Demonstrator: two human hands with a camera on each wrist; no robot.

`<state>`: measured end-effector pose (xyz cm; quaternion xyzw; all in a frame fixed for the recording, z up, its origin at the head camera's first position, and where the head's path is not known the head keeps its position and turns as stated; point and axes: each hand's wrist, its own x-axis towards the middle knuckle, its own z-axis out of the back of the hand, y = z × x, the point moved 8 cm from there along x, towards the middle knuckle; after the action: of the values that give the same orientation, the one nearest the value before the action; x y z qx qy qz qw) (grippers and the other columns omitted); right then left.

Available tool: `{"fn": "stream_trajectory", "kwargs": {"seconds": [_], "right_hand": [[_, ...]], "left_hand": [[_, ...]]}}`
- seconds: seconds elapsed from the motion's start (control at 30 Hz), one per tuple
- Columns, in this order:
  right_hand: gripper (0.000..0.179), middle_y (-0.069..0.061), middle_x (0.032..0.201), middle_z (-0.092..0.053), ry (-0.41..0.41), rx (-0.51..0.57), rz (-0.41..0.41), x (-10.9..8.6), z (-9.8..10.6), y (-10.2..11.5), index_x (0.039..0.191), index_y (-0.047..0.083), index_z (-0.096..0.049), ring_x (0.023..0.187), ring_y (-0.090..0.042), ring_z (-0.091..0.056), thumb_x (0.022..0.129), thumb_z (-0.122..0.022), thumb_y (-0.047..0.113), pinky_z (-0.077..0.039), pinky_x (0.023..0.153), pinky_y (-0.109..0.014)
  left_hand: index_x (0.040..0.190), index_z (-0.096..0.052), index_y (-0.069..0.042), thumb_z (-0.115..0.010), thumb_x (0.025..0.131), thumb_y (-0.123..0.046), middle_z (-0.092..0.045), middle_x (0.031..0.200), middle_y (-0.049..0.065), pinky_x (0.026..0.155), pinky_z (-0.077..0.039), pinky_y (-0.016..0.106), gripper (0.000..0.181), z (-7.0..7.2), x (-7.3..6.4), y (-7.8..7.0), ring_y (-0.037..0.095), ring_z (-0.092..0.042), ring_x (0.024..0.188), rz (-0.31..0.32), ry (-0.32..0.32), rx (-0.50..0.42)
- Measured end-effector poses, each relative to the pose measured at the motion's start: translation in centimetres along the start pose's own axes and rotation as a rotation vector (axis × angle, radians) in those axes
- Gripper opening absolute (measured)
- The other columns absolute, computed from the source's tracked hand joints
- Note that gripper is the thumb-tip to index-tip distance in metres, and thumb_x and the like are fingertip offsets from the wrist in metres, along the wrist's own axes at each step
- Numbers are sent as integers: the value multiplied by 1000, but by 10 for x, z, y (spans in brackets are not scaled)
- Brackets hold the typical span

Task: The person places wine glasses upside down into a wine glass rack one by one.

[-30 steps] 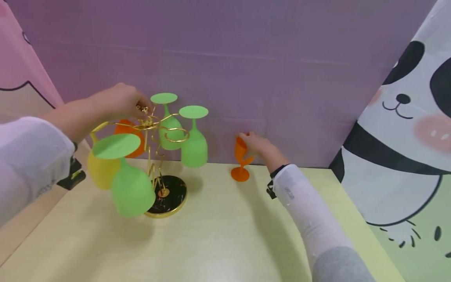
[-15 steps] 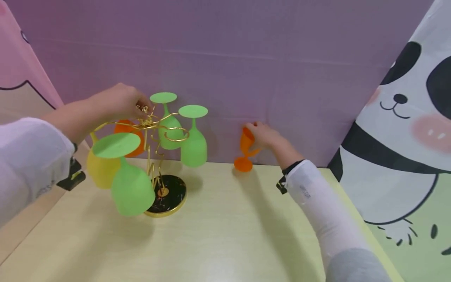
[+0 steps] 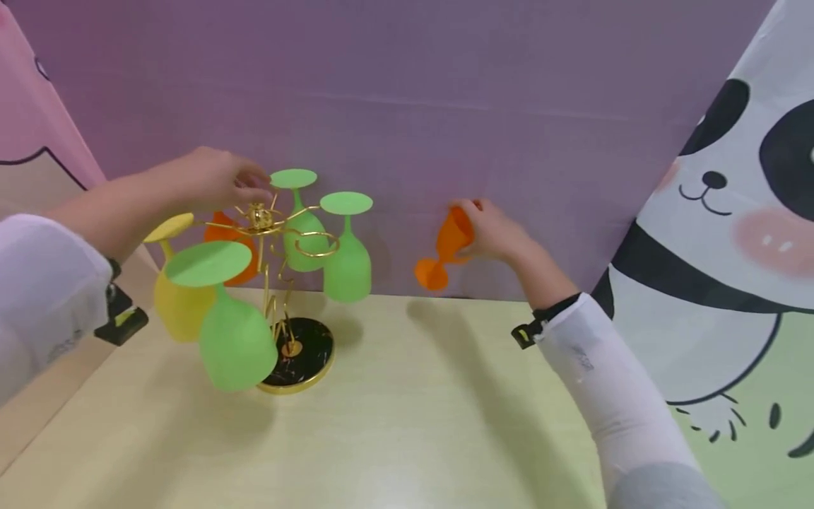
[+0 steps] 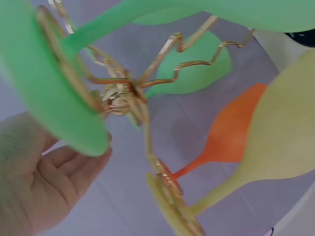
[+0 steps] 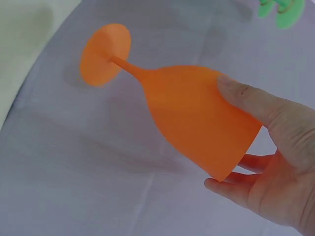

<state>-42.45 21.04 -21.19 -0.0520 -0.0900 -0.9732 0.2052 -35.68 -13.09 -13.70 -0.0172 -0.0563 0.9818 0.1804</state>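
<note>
My right hand (image 3: 499, 230) grips an orange plastic goblet (image 3: 451, 237) by its bowl near the rim, held above the table's back edge. In the right wrist view the goblet (image 5: 192, 108) lies tilted, foot pointing up and left, with the thumb on one side and fingertips by the rim. My left hand (image 3: 213, 177) hovers with loosely bent fingers just over the knob (image 3: 259, 218) of a gold glass rack. Upside down on that rack hang several goblets: green ones (image 3: 235, 339), a yellow one (image 3: 181, 304) and another orange one (image 4: 229, 130).
The rack's black round base (image 3: 308, 353) with gold trim stands on the left of the pale table (image 3: 394, 410). One gold ring (image 3: 318, 244) faces right. Behind rises a purple backdrop (image 3: 407, 106); a panda-printed panel (image 3: 687, 346) borders the right side.
My right hand has lifted the orange goblet off the table and tipped it, its foot swinging left. My left hand has let go of the rack's knob and risen slightly.
</note>
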Motion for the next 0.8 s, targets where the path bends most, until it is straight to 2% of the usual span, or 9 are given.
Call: {"fn": "stream_trajectory", "kwargs": {"seconds": [0.1,0.23,0.37,0.43,0.53,0.63,0.73,0.8], "right_hand": [[85,-27,142,-34,-67,29,-4,-8,13,-3,145,20,-33,125,-45,-41,76,-83,23,-44,98,-61],[85,-28,146,-30,-158,90,-14,-22,33,-6,146,18,-32,129,-47,-37,77,-82,20,-40,102,-64],[86,-26,149,-26,-255,162,-51,-39,50,-8,147,19,-29,130,-48,-37,79,-81,23,-39,102,-65],[85,-24,150,-25,-312,200,-58,-48,56,-9,147,19,-29,131,-47,-36,80,-80,24,-37,104,-64],[84,-20,150,-26,-407,250,-45,-62,60,-6,147,17,-29,133,-42,-35,80,-80,24,-35,109,-61],[83,-16,149,-30,-494,301,-42,-75,57,-4,146,16,-30,133,-37,-36,80,-80,24,-36,110,-56],[82,-14,147,-32,-568,415,-65,-88,51,-4,145,16,-31,130,-33,-39,80,-80,25,-40,109,-52],[82,-11,147,-33,-612,535,-79,-97,47,-6,145,18,-31,129,-30,-40,80,-80,24,-41,109,-49]], "left_hand": [[150,-24,1,-45,101,-44,-42,145,28,103,-36,64,70,9,-7,1,46,-48,125,44,-37,-45],[155,-4,-5,-43,99,-51,-22,156,26,108,-26,68,82,28,-20,-4,49,-32,136,99,-155,-158],[156,0,-13,-48,97,-49,-13,161,18,111,-19,69,84,47,-36,-17,45,-23,142,91,-310,-259],[157,-1,-17,-51,96,-47,-11,162,14,111,-20,68,84,52,-45,-25,44,-22,143,74,-368,-303],[157,-3,-22,-55,94,-48,-10,163,7,111,-24,66,85,51,-59,-39,44,-24,143,48,-435,-349],[157,-7,-25,-57,94,-47,-10,163,1,115,-20,63,84,43,-74,-55,39,-19,146,13,-501,-364],[156,-13,-28,-61,93,-41,-15,162,-5,120,-16,55,80,34,-89,-70,26,-15,149,-50,-602,-352],[155,-18,-32,-65,92,-35,-20,160,-10,121,-16,48,78,28,-99,-80,17,-16,149,-112,-688,-340]]}}
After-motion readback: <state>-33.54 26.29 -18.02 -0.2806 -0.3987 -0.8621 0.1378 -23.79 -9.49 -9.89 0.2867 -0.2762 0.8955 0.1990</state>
